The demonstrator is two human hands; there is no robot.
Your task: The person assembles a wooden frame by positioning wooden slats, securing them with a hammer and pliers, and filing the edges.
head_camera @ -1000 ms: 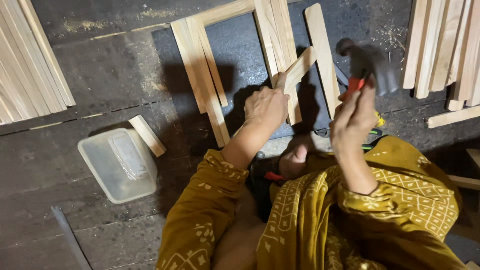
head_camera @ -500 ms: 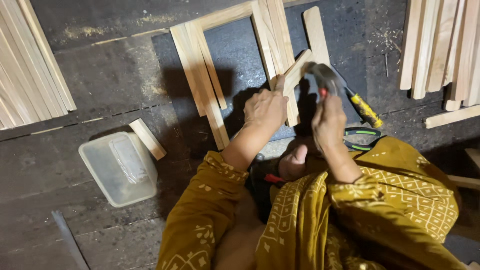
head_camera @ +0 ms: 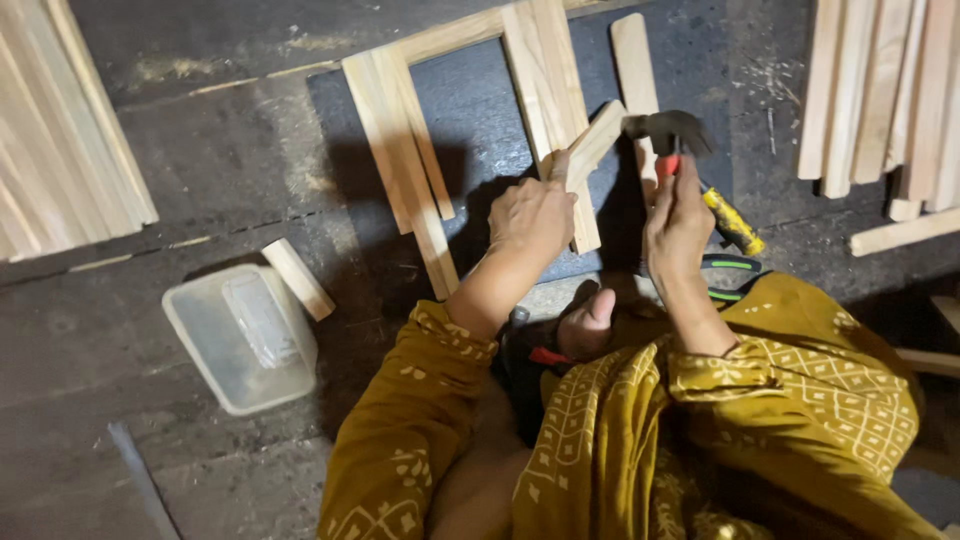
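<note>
My left hand (head_camera: 528, 222) grips a short wooden strip (head_camera: 594, 143), holding it tilted over the right side of a light wooden frame (head_camera: 410, 150) that lies on a dark mat (head_camera: 480, 110). My right hand (head_camera: 678, 222) holds a hammer (head_camera: 670, 133) by its red handle, and the dark head sits against the upper end of the strip. A yellow-handled tool (head_camera: 732, 220) lies just right of my right hand. My bare foot (head_camera: 590, 320) shows between my arms. I wear mustard patterned clothes.
A clear plastic tub (head_camera: 240, 340) sits on the floor at lower left with a small wood block (head_camera: 297, 278) beside it. Stacks of wooden slats lie at the far left (head_camera: 60, 150) and upper right (head_camera: 880, 90). A loose slat (head_camera: 636, 70) rests beside the frame.
The hammer was raised a second ago, then swung down; now its head is against the end of the strip. My left hand has kept its hold on the strip.
</note>
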